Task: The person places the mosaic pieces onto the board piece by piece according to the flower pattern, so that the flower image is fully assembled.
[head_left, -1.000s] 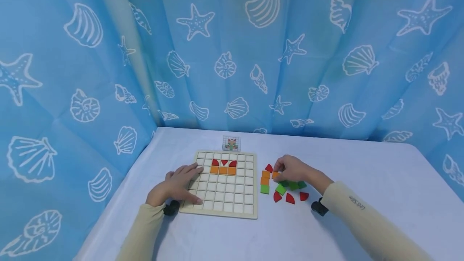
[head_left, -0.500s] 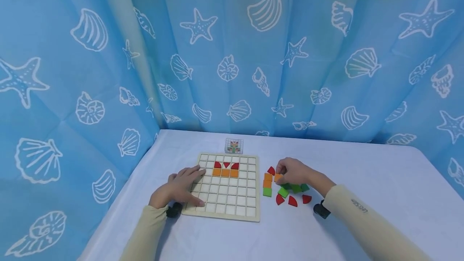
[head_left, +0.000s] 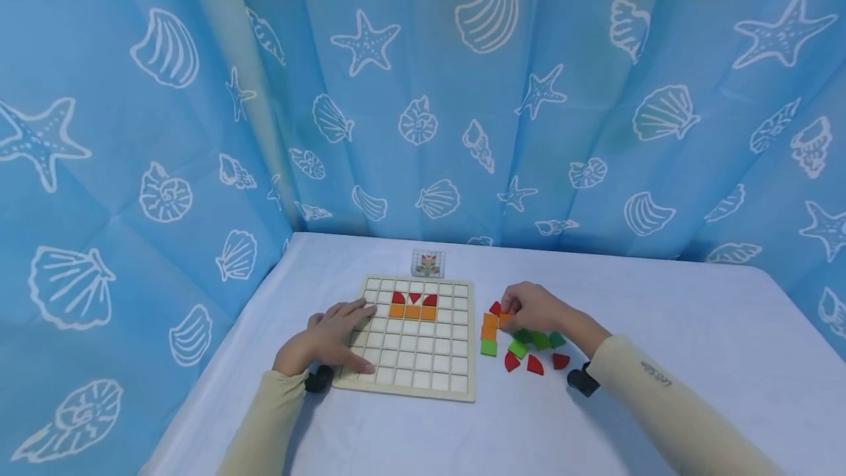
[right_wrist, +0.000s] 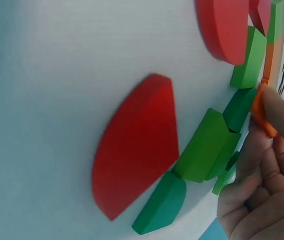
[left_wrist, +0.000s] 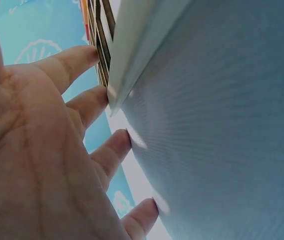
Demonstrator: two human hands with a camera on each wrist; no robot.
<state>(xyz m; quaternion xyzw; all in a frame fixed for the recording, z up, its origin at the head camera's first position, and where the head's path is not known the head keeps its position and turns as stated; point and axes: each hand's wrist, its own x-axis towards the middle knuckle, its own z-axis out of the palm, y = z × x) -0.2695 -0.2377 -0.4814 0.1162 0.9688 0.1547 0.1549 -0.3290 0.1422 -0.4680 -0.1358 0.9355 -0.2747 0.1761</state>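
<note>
Curtain [head_left: 423, 160] behind table [head_left: 634, 307]. Grid board [head_left: 411, 391] on table, card [head_left: 428, 264] just behind it. Six pieces [head_left: 413, 312] on board's far half, two rows of three. Left hand [head_left: 327, 338] at board's left edge, partly over it. Loose pieces [head_left: 540, 341] right of board; right hand [head_left: 537, 309] above them, tile [right_wrist: 262, 114] in fingers. Some pieces possibly overlap there; partly hidden.

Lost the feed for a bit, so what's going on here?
A person's right hand pinches an orange piece beside loose red wedges and green pieces. Their left hand rests at the left edge of the gridded board. On the board, three red pieces sit in a row beyond three orange squares. A small pattern card is past the far edge.
</note>
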